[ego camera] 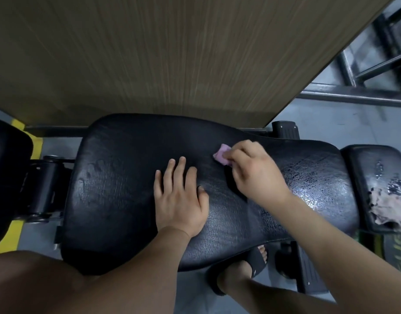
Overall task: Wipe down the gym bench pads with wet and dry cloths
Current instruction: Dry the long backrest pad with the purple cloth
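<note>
Cloth work on the big black pad point(118, 189) right now. The right hand point(253, 171) has its fingers curled over a small pink cloth point(222, 154). The grip is closed on it and presses it onto the vinyl, toward one o'clock from the pad's centre. Only a corner of the cloth peeks out past the fingertips.

The left hand point(179, 200) lies flat at the centre, fingers straight and spread, holding nothing, just bracing on the surface. Out at three o'clock the pad shines with a wet sheen point(308, 196). The nine o'clock half looks duller, so by the look of it the wipe has a good stretch left to cover.

A second, crumpled cloth point(385, 207) rests on the smaller pad point(364, 164) at the far three o'clock edge, touching its worn, peeling cover. Which of the two is the wet one cannot be told for sure.

Handling call: the pink cloth is light, soft and limp, and likely to bunch under the fingers. It wants a flat palm over a folded wad rather than a fingertip pinch. The vinyl is cracked, probably slick where damp, and giving underneath, so steady pressure and long strokes should suit it. A sandalled foot point(256, 261) stands on the floor at five o'clock, by the pad's edge.
</note>
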`<state>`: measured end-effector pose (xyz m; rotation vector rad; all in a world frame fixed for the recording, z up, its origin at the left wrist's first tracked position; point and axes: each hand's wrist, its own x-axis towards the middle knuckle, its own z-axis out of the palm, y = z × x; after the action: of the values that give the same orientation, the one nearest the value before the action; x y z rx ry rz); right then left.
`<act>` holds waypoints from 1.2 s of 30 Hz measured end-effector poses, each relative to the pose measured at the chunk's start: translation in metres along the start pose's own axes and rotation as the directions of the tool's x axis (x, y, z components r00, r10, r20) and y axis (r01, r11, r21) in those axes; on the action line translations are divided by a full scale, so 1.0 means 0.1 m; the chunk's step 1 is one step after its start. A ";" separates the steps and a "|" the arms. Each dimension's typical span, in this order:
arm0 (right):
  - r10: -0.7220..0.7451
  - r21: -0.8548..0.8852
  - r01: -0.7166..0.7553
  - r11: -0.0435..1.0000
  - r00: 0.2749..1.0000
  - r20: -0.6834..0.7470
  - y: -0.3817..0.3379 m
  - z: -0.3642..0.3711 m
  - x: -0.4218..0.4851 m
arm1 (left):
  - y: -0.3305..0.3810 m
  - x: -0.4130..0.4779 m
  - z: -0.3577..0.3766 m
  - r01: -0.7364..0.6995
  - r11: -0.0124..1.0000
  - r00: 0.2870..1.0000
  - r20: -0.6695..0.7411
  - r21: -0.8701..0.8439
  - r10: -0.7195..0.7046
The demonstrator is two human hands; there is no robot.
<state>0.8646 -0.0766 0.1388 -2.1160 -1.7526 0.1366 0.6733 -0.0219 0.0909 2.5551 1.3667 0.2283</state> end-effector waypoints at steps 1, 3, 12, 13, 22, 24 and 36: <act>0.013 0.008 -0.013 1.000 0.999 0.040 -0.01 0.03 -0.05 | 0.00 0.00 0.00 -0.002 1.000 1.000 -0.003 -0.002 0.002; 0.043 0.047 -0.046 0.998 0.997 0.062 -0.03 0.05 -0.12 | -0.01 0.00 0.00 -0.004 1.000 1.000 -0.008 -0.002 0.004; 0.211 -0.088 -0.212 0.973 0.977 -0.026 0.01 0.20 0.17 | 0.00 0.01 0.00 -0.002 1.000 1.000 -0.002 0.003 0.002; 0.246 -0.032 -0.246 0.969 0.969 -0.019 -0.01 0.17 0.24 | 0.00 0.00 0.00 -0.003 1.000 1.000 -0.002 0.005 0.003; 0.516 0.090 -0.522 0.848 0.852 0.089 0.13 0.00 0.21 | 0.00 -0.01 0.01 -0.005 1.000 1.000 -0.012 0.007 0.005; 0.465 0.094 -0.462 0.882 0.885 -0.009 0.14 0.01 0.13 | 0.00 -0.01 0.02 -0.006 1.000 1.000 -0.023 0.005 0.006; 0.109 -0.040 -0.108 0.993 0.994 0.023 0.13 0.14 0.02 | 0.00 0.00 0.02 0.005 1.000 1.000 0.001 0.008 -0.005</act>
<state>0.8730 -0.0737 0.1216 -2.2470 -1.6668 0.1605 0.6740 -0.0225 0.0896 2.5580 1.3759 0.2204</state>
